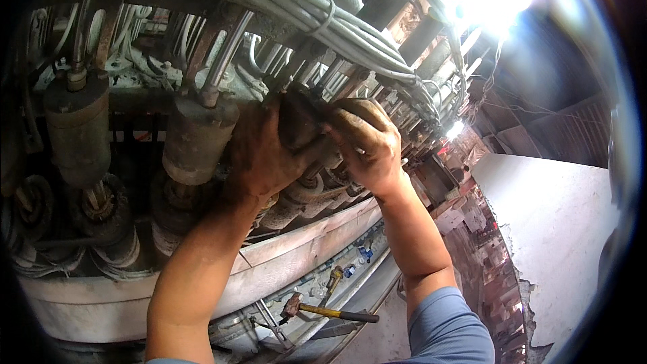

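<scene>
Dim scene, top-right glare, fisheye-bent edges

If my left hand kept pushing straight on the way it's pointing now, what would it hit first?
Your left hand already grips the grimy cylinder that your right hand also holds. Pushed further up, it would probably meet the grey cable bundle overhead, though depth is hard to judge here.

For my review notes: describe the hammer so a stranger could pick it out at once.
Start at the long pale curved trough running below the machine's grimy cylinders. Beneath it, between the person's forearms, the hammer lies flat. Its yellow handle with a dark grip sets it apart from the grey metal parts around it.
</scene>
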### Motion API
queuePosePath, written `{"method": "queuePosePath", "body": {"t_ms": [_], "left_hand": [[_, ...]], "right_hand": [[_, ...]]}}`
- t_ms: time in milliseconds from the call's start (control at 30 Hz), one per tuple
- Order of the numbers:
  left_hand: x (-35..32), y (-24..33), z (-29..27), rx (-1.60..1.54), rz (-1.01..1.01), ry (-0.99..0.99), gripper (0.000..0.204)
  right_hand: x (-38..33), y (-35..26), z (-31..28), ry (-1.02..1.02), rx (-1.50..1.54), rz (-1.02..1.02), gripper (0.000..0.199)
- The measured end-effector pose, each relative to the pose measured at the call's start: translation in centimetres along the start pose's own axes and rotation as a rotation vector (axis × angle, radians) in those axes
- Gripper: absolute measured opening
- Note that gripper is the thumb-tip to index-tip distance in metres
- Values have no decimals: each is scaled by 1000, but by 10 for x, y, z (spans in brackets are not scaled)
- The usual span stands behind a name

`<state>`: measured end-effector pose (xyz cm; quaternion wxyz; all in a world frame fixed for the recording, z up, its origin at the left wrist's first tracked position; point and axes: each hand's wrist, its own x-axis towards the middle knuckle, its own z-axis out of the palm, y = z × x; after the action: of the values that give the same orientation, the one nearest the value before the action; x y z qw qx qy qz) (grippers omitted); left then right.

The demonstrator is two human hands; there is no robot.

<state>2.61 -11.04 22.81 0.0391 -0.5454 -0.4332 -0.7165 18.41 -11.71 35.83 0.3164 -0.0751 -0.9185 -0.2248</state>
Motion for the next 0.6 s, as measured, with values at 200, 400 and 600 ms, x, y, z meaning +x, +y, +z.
{"method": "queuePosePath", "body": {"t_ms": [200, 400, 600], "left_hand": [[12, 10, -4, -97, 144, -85, 70], [21, 21, 12, 110, 103, -100, 50], [23, 30, -1, 107, 48, -99, 58]], "right_hand": [[7, -18, -6, -157, -145, 88, 52], [52, -45, 6, -256, -424, -54, 27], [91, -55, 34, -257, -571, -161, 27]]}}
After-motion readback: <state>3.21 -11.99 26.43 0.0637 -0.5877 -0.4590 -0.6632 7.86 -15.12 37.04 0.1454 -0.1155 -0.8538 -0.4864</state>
